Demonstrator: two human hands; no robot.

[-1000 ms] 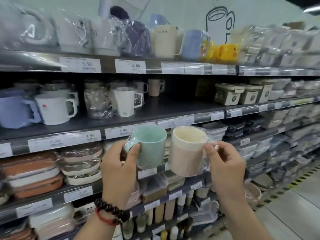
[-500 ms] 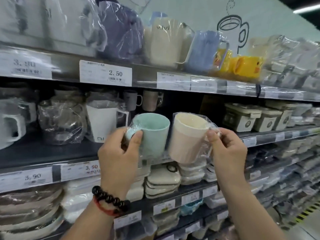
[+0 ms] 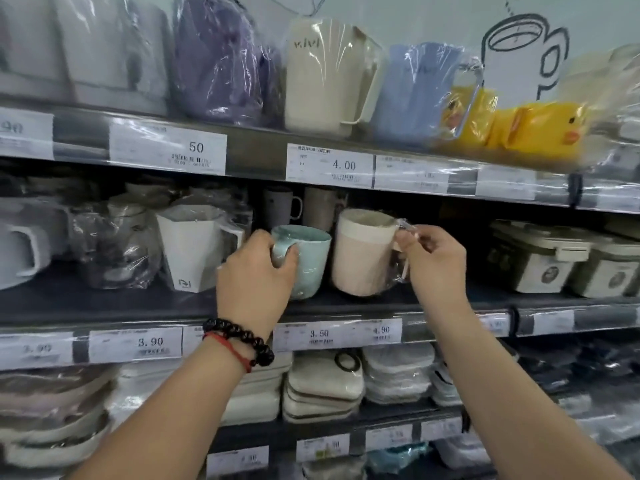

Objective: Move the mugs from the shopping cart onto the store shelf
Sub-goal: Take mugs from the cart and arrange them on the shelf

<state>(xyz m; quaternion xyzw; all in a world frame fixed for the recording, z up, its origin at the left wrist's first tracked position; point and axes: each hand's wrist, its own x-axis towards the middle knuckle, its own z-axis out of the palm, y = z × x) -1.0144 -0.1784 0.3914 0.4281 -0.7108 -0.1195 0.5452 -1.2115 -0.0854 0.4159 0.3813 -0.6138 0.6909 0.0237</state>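
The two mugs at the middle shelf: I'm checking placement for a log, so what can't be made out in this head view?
- Green mug: its handle and near side are covered by the left hand; whether its base rests on the shelf is unclear.
- Pink mug: glossy plastic wrap blurs its handle at the right hand.
- Shopping cart: outside the frame.
- Price tags: small print blurred.

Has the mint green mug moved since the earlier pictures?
Yes. The mint green mug, gripped by the left hand, went up from below the price-label rail onto the shelf behind it.
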